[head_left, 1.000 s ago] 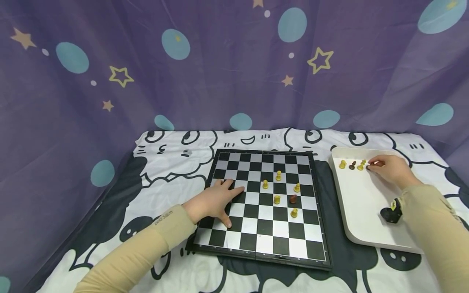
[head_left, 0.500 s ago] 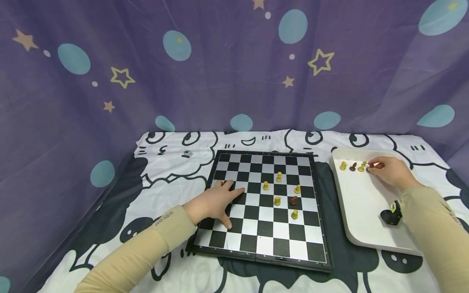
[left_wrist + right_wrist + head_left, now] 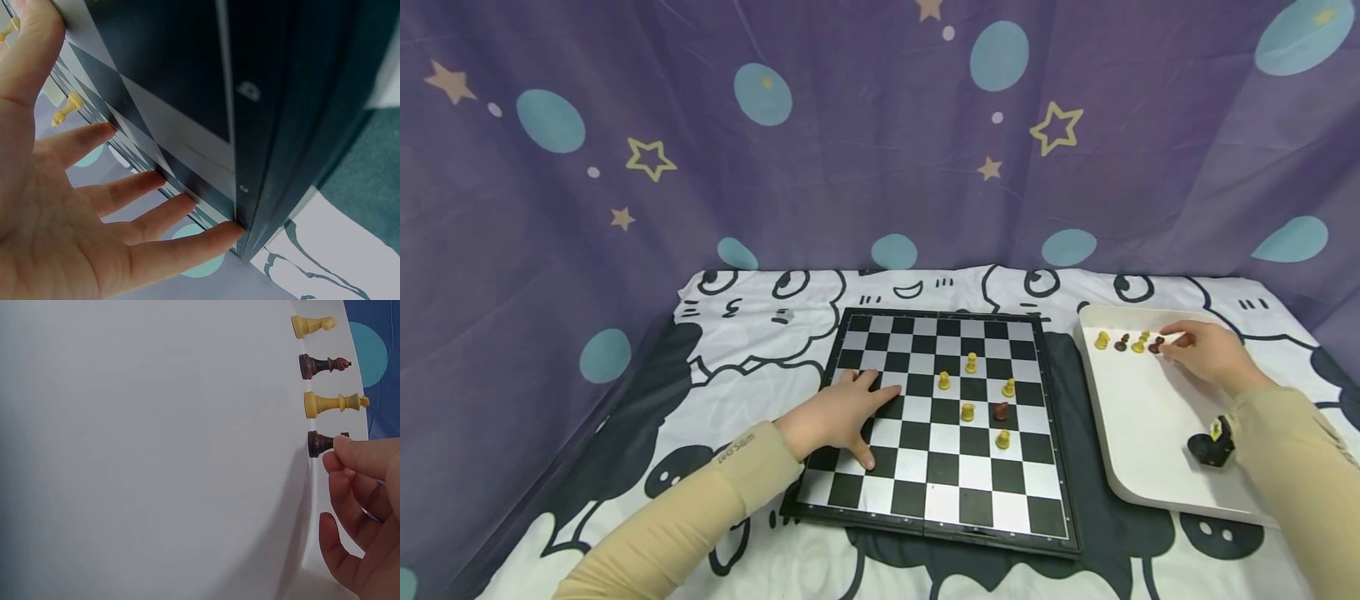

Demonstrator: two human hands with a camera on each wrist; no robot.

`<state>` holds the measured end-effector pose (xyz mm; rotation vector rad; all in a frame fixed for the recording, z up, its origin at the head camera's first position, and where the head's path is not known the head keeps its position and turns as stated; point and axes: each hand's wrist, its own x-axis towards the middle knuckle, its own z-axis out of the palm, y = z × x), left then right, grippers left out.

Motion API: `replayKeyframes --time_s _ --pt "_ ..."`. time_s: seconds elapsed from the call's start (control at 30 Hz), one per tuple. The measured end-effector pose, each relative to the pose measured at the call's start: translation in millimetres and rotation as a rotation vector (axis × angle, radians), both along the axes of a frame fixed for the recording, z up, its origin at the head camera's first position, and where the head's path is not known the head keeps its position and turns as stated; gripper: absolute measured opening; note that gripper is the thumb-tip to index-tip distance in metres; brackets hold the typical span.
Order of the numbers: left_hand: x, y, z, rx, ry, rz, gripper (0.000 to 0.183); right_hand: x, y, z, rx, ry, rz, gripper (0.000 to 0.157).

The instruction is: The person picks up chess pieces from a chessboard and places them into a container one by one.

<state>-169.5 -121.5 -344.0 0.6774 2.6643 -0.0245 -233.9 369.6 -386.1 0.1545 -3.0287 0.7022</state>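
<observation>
Pinching dark piece (image 3: 317, 444) near tray wall (image 3: 1123, 320), board (image 3: 943, 436) apart

support noted as a cloth (image 3: 752, 333) printed with cartoon faces in white and dark tones, carrying a black-framed chessboard (image 3: 910, 496) laid flat and, to its right, a shallow white tray (image 3: 1150, 425), dark cloth showing between them.
</observation>
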Motion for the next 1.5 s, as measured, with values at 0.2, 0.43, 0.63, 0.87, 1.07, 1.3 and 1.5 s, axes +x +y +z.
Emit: replayKeyframes --time_s 0.2,0.43,0.63,0.87,1.07,1.3,1.5 --pt "-0.1 -1.4 -0.7 -0.005 0.010 -0.011 0.107 5.3 2.2 8.5 -0.007 0.007 0.008 0.034" --pt "1.0 -1.3 1.1 -0.001 -0.001 -0.001 0.107 7.3 4.6 16.5 0.009 0.028 0.014 0.030" --pt "0.8 -1.0 -0.2 0.006 -0.002 0.007 0.106 10.6 2.8 20.2 -0.007 -0.006 0.019 0.033" --pt "0.2 -0.9 0.3 -0.006 0.002 -0.011 0.107 17.5 -10.2 26.4 -0.028 -0.013 0.050 0.034" --pt "0.0 -0.7 0.9 0.000 0.002 -0.013 0.109 23.0 -26.8 33.2 -0.044 0.049 0.090 0.028" --pt "-0.9 -1.6 -0.8 0.012 -0.001 -0.013 0.108 28.5 -45.6 37.6 -0.082 0.130 0.162 0.020" --pt "-0.8 -2.3 -0.8 0.013 0.000 -0.020 0.108 32.4 -59.8 42.9 -0.082 0.142 0.217 0.020"
